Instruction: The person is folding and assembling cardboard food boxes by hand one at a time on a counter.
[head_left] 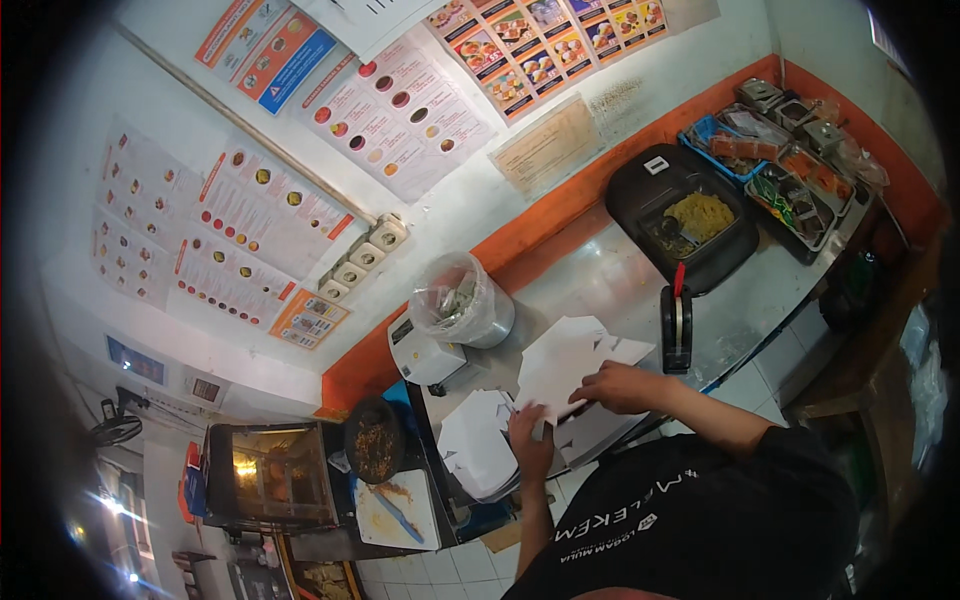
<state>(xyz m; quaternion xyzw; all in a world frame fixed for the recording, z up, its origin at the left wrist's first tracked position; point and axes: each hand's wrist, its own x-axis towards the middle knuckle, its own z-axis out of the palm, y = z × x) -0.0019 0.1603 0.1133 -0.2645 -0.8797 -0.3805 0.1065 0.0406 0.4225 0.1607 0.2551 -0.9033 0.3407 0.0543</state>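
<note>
A flat white cardboard box blank (562,362) with cut flaps lies at the front of the metal counter, its near edge partly lifted. My right hand (620,388) pinches its near right side, the fingers bent around the edge. At the near left corner, my left hand (530,428) has its fingers closed on the cardboard. To the left of that hand rests a stack of white box blanks (478,450). More white cardboard (595,435) shows beneath my right hand. The fingertips of both hands are partly hidden.
A lined white bucket (465,300) stands behind the blanks, beside a white device (425,355). On the right are a black object with a red tip (677,328), a black tray of yellow food (650,185) and packed trays (790,190). A knife (398,515) lies on a cutting board (425,490).
</note>
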